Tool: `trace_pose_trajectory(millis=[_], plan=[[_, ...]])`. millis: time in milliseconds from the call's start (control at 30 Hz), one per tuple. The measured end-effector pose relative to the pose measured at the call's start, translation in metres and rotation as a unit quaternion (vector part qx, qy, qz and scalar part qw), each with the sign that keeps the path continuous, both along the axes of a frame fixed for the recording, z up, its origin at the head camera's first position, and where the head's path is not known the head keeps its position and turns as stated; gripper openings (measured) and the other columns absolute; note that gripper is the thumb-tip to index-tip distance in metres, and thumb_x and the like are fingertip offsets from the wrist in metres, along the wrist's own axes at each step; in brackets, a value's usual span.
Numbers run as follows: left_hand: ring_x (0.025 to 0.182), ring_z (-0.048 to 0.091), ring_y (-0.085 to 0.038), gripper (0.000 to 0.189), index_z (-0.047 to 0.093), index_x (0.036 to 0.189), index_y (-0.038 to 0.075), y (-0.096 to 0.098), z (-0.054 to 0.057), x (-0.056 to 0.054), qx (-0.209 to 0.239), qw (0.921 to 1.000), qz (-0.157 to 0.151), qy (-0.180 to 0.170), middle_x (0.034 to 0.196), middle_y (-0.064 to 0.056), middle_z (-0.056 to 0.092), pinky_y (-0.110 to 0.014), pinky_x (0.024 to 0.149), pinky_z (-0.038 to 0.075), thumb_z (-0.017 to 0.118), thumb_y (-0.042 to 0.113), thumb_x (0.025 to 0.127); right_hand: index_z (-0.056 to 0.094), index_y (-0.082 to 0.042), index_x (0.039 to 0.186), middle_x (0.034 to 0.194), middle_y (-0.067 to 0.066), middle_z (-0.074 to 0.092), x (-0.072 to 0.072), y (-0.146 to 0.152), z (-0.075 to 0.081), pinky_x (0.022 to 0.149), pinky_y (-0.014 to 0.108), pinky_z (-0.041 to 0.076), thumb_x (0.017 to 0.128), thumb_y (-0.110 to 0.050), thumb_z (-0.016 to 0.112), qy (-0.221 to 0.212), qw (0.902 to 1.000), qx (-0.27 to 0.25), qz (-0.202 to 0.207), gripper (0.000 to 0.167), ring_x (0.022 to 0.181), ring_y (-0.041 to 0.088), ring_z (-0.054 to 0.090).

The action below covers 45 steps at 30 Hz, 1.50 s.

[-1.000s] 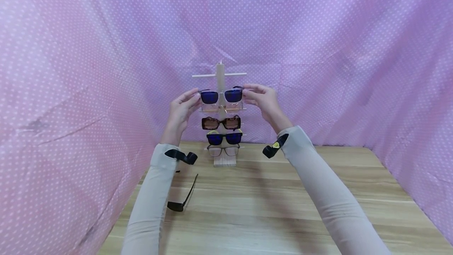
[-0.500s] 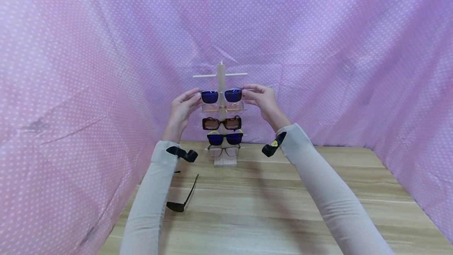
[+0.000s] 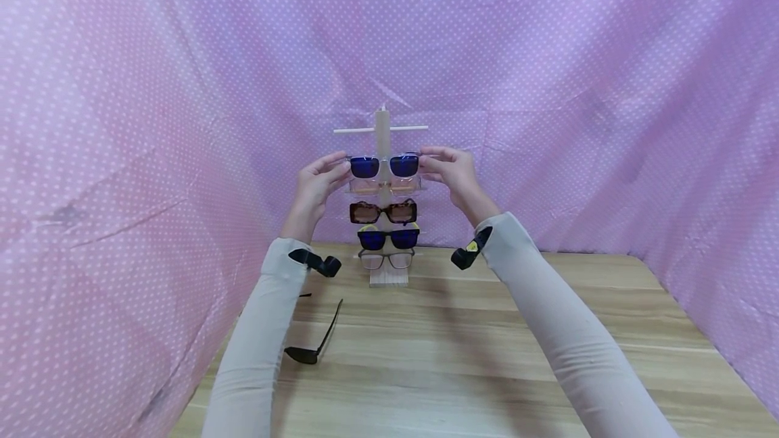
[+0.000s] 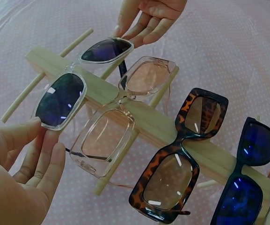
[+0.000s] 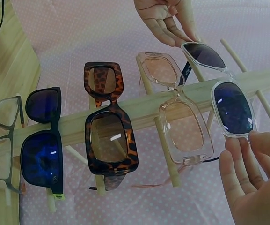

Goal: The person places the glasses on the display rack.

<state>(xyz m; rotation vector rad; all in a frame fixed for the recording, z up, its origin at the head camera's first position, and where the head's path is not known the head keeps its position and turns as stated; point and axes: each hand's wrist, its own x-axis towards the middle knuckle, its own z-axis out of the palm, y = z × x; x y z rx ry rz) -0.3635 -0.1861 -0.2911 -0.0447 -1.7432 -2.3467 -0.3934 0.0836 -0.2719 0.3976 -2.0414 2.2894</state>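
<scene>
Clear-framed sunglasses with dark blue lenses [image 3: 404, 166] are at the second peg from the top of a wooden eyewear stand [image 3: 382, 128]. My left hand [image 3: 316, 184] pinches one outer end of their frame between thumb and fingers. At the other end, my right hand [image 3: 453, 173] pinches the frame likewise. Just below them hang clear pinkish glasses [image 4: 105, 133]. Further down come tortoiseshell sunglasses [image 5: 110, 140], black sunglasses with blue lenses [image 5: 42, 147] and thin-framed clear glasses [image 3: 386, 261]. How the held pair's temples lie on the peg is partly hidden.
Dark sunglasses [image 3: 302, 355] lie on the wooden table [image 3: 462, 357] by my left forearm, partly covered by the sleeve. The stand's top peg [image 3: 409, 128] carries nothing. A pink dotted cloth [image 3: 548, 86] encloses the back and sides.
Both hands keep hold of the clear-framed sunglasses, which have barely shifted against the stand. The whole view has drifted very slightly.
</scene>
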Motion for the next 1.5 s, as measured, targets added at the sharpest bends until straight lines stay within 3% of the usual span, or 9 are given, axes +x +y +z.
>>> trace_pose_trajectory(millis=[433, 767, 1133, 1267, 1500], plan=[[0.077, 0.073, -0.008, 0.045, 0.06, 0.137, -0.003, 0.0011, 0.0013, -0.0023, -0.014, 0.9999, 0.006, 0.002, 0.09, 0.003, 0.071, -0.02, 0.081, 0.062, 0.07, -0.001, 0.093, 0.064, 0.008, 0.129, 0.08, -0.008, 0.074, -0.0007, -0.0004, -0.0007, 0.075, 0.023, 0.064, 0.096, -0.004, 0.069, -0.006, 0.9999, 0.01, -0.007, 0.036, 0.074, 0.009, 0.073], [0.08, 0.072, -0.007, 0.045, 0.063, 0.137, 0.003, -0.0005, 0.0035, -0.0002, -0.061, 0.998, 0.009, -0.012, 0.091, 0.005, 0.071, -0.027, 0.095, 0.06, 0.073, 0.008, 0.094, 0.063, 0.007, 0.132, 0.08, -0.009, 0.074, -0.0016, 0.0006, -0.0032, 0.076, 0.023, 0.064, 0.096, -0.002, 0.068, -0.012, 0.9999, 0.01, -0.006, 0.037, 0.074, 0.008, 0.074], [0.079, 0.073, -0.008, 0.044, 0.062, 0.137, 0.004, -0.0028, 0.0046, -0.0012, -0.051, 0.9984, -0.007, -0.025, 0.097, -0.001, 0.073, -0.024, 0.089, 0.062, 0.072, 0.005, 0.094, 0.062, 0.005, 0.134, 0.08, -0.009, 0.076, -0.0017, 0.0006, -0.0032, 0.076, 0.024, 0.064, 0.096, -0.003, 0.068, -0.021, 0.9998, -0.002, -0.001, 0.039, 0.075, 0.009, 0.074], [0.078, 0.073, -0.008, 0.043, 0.062, 0.137, 0.004, -0.0032, 0.0045, -0.002, -0.057, 0.9981, -0.006, -0.024, 0.094, 0.002, 0.073, -0.024, 0.087, 0.062, 0.071, 0.005, 0.095, 0.061, 0.005, 0.134, 0.081, -0.007, 0.076, -0.0021, 0.0016, -0.0033, 0.077, 0.024, 0.064, 0.096, -0.003, 0.069, -0.023, 0.9997, -0.005, 0.003, 0.04, 0.074, 0.009, 0.074], [0.077, 0.073, -0.007, 0.044, 0.062, 0.138, 0.004, -0.0035, 0.0038, -0.0023, -0.058, 0.9978, -0.005, -0.033, 0.089, 0.004, 0.073, -0.022, 0.085, 0.062, 0.072, 0.006, 0.095, 0.06, 0.005, 0.136, 0.083, -0.006, 0.077, -0.0018, 0.0036, -0.0035, 0.085, 0.029, 0.064, 0.096, -0.004, 0.068, -0.024, 0.9997, 0.004, 0.008, 0.041, 0.075, 0.009, 0.074]])
